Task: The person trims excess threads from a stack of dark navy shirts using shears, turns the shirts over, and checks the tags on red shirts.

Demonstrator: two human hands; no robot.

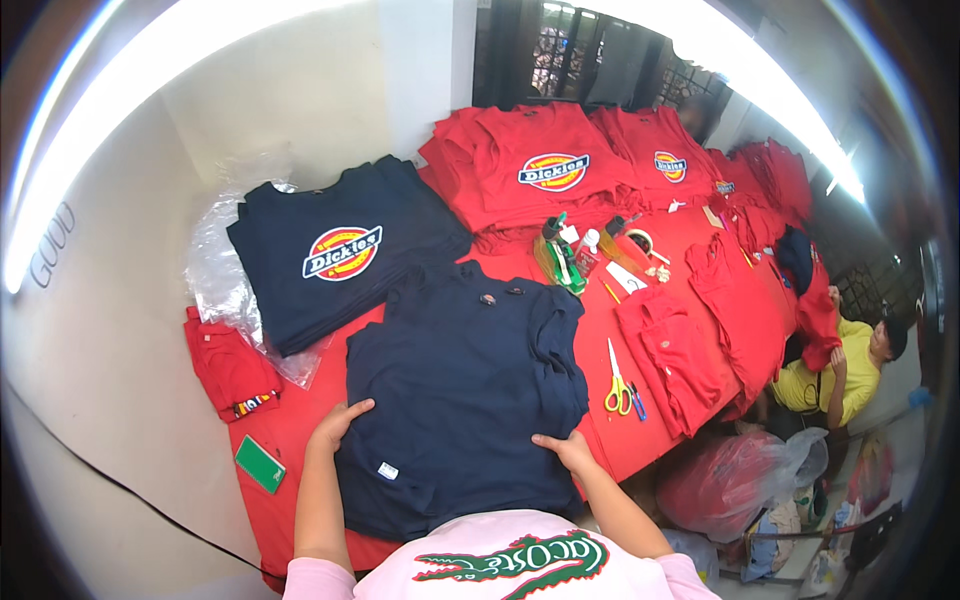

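A navy T-shirt point(460, 385) lies in front of me, its neck opening away from me and a small white label near its lower left. My left hand point(343, 420) grips its left edge, and my right hand point(567, 452) holds the right edge lower down. Both thumbs rest on top of the cloth; the other fingers are hidden. Just beyond on the left rises a stack of navy T-shirts point(350, 215) with a round chest print. Right of the shirt lie yellow-handled scissors point(619, 395) and a small blue tool point(638, 402).
Stacks of red T-shirts point(530, 150) fill the table's far side. Near them stand a tape dispenser point(562, 262) and a small bottle point(588, 245). Folded red garments point(672, 350) lie right, a green notebook point(260, 464) left. A co-worker in yellow point(850, 370) handles red cloth beside plastic bags point(725, 485).
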